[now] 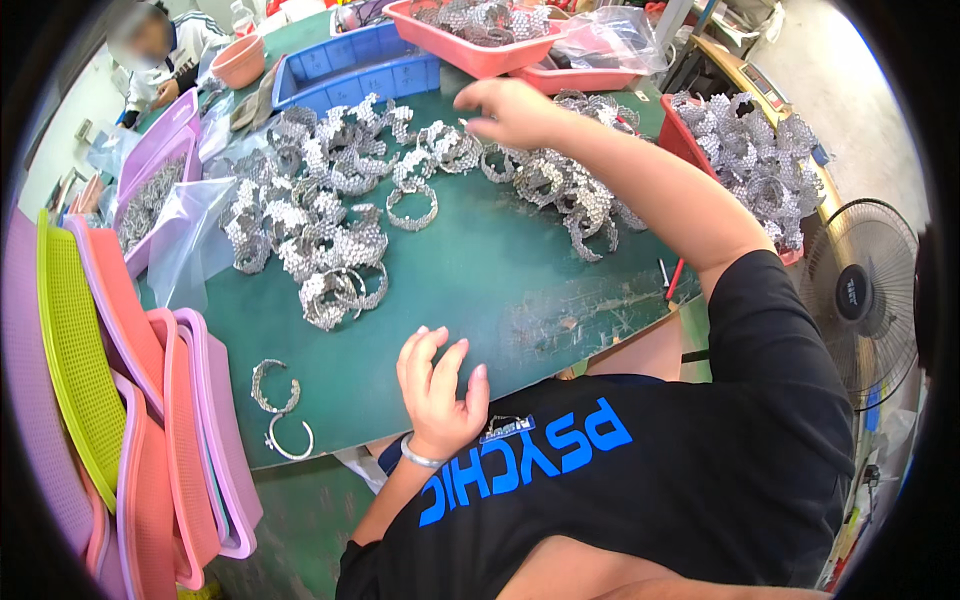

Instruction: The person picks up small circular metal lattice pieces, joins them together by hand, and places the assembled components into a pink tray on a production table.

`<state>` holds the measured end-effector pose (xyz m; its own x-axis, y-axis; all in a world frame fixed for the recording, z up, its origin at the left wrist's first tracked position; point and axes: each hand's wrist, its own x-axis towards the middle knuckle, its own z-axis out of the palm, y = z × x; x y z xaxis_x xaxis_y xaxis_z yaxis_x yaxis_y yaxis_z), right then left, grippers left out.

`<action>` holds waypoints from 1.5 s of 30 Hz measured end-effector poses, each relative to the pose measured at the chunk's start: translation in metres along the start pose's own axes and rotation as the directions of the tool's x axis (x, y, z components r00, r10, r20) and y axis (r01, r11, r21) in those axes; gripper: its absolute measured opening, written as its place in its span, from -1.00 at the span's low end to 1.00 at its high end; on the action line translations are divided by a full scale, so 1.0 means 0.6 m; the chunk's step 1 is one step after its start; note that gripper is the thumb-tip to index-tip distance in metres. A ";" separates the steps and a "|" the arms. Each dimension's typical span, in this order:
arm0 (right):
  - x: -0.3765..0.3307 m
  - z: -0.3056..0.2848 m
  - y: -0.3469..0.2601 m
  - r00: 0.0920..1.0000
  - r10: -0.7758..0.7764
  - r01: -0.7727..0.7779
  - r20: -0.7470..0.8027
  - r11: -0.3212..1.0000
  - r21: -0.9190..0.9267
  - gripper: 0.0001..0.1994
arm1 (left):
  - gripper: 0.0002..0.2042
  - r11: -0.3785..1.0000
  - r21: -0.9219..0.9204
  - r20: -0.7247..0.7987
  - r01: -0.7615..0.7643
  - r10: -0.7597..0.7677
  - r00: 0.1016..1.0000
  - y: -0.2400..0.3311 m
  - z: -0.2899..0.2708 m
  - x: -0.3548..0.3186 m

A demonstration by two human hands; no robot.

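Note:
My left hand (440, 390) is held over the near edge of the green table (480, 270), its fingers spread and nothing in them. My right hand (508, 112) reaches across to the far side, fingers stretched out and parted, beside silver cuff bracelets (450, 148) with a honeycomb-like pattern. Left of that hand spreads a big heap of such cuffs (310, 215); another heap (570, 190) lies partly beneath my right forearm. One cuff (412, 208) sits at the heap's near edge. Two more open cuffs, an upper one (275, 388) and a lower one (290, 438), rest near the table's left front corner.
Stacked plastic baskets (170, 440) stand at the left. A blue tray (355, 65) and a pink tray of cuffs (480, 60) line the back. At right are a red bin of cuffs (750, 150), a red pen (675, 280) and a fan (855, 290). Another person (165, 55) sits far left.

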<state>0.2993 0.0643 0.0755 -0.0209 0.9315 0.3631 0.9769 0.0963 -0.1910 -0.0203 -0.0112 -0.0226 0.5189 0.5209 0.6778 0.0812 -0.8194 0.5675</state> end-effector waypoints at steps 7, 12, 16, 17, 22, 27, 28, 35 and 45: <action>0.003 0.101 -0.085 0.981 -0.173 0.176 0.084 0.984 -0.030 -0.79 | -0.70 0.999 -0.026 -0.024 0.021 -0.022 0.999 -0.003 -0.002 0.000; -0.015 0.102 -0.143 0.974 -0.217 0.210 0.060 0.973 0.098 -0.78 | -0.72 0.998 -0.057 -0.037 0.030 -0.032 0.999 -0.007 -0.004 -0.005; -0.035 0.132 -0.117 0.973 -0.165 0.137 0.160 0.975 0.172 -0.76 | -0.72 0.997 -0.078 -0.034 0.025 -0.028 0.999 -0.005 -0.003 -0.004; -0.040 0.133 -0.114 0.978 -0.125 0.099 0.169 0.983 0.154 -0.75 | -0.72 0.997 -0.078 -0.032 0.022 -0.025 0.999 -0.004 -0.003 -0.003; -0.074 0.095 -0.120 0.996 -0.039 0.006 0.084 0.935 0.356 -0.75 | -0.73 0.991 -0.103 -0.042 0.085 -0.089 0.995 -0.002 -0.003 -0.005; -0.141 0.050 -0.141 0.944 0.013 -0.286 0.330 0.532 0.797 -0.67 | -0.65 0.939 -0.239 0.020 0.246 -0.249 0.968 -0.008 -0.004 -0.002; -0.157 0.041 -0.153 0.941 -0.035 -0.282 0.336 0.464 0.840 -0.66 | -0.62 0.864 -0.372 0.062 0.340 -0.343 0.937 -0.005 -0.002 -0.002; -0.218 0.032 -0.189 0.967 -0.188 -0.076 0.173 0.434 0.898 -0.62 | -0.83 -0.045 -0.832 0.510 0.553 -0.456 0.730 0.023 -0.004 0.060; -0.246 0.062 -0.199 1.000 0.003 -0.020 0.019 0.129 0.992 -0.34 | -0.88 0.198 -0.819 0.388 0.538 -0.499 0.775 0.051 0.023 0.070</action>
<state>0.1782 -0.0717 0.0108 -0.0221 0.9384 0.3449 -0.0850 0.3419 -0.9359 0.0155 -0.0180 0.0167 0.6914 0.7200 0.0605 -0.4022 0.3140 0.8600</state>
